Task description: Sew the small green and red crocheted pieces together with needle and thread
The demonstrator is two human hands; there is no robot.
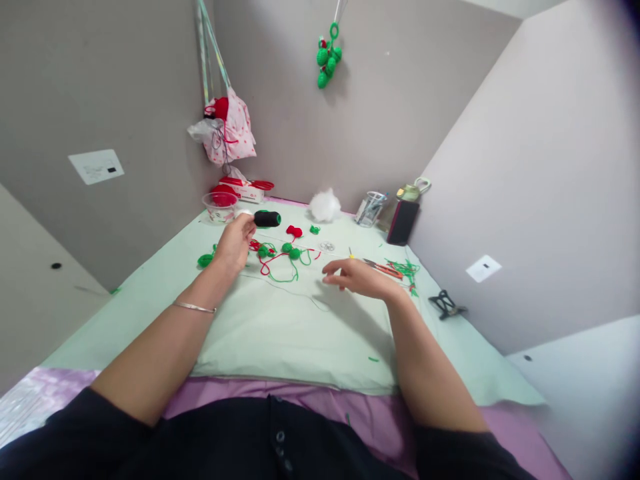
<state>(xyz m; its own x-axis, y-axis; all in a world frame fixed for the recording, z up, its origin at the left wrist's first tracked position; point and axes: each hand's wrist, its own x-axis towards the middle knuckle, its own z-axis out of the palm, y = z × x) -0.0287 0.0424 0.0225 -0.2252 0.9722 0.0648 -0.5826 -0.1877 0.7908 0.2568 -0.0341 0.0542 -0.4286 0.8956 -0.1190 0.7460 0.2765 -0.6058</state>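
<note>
My left hand is closed on one end of a black thread spool, held above the back left of the green-covered table. Fingers apart and holding nothing I can see, my right hand hovers over the table's right half, beside orange-handled pliers. Between my hands lie green crocheted balls with red and green yarn. A dark thread curves across the cloth below them. A red knitted piece and a small green piece sit just behind.
White stuffing, a clear cup, a bottle and a phone stand along the back. A clear tub is at back left. Green yarn scraps and a black stand lie right.
</note>
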